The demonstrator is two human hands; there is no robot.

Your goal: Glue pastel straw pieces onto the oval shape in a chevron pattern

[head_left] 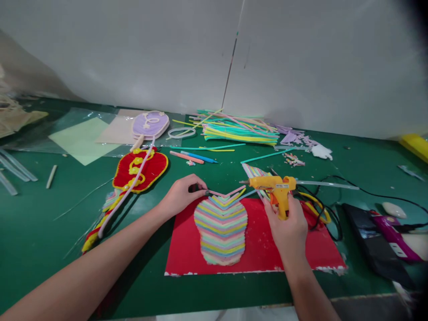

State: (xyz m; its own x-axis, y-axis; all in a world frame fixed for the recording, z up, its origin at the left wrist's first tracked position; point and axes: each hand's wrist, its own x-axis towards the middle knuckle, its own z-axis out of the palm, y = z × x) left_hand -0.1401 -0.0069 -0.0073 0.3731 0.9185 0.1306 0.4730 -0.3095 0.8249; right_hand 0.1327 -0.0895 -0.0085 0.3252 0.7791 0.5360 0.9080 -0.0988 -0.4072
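Observation:
My left hand [187,191] pinches the left end of a bent pink pipe cleaner [219,194] above the top edge of a striped pastel panel [220,232]. That panel is made of V-shaped rows and lies on a red board [264,240]. My right hand [289,223] is wrapped around the grip of a yellow hot glue gun [272,183], its nozzle pointing left over the board, near the pipe cleaner's right end. A clear glue stick [327,184] sticks out of the gun's back. Behind the gun, a second striped piece [256,171] is partly hidden.
Bundled pipe cleaners [240,131] lie at the back, with two markers [197,157] in front. A red fan-shaped craft [140,169] and a purple one [150,124] are at left. Black cable [334,223] coils at right beside a black case [371,245].

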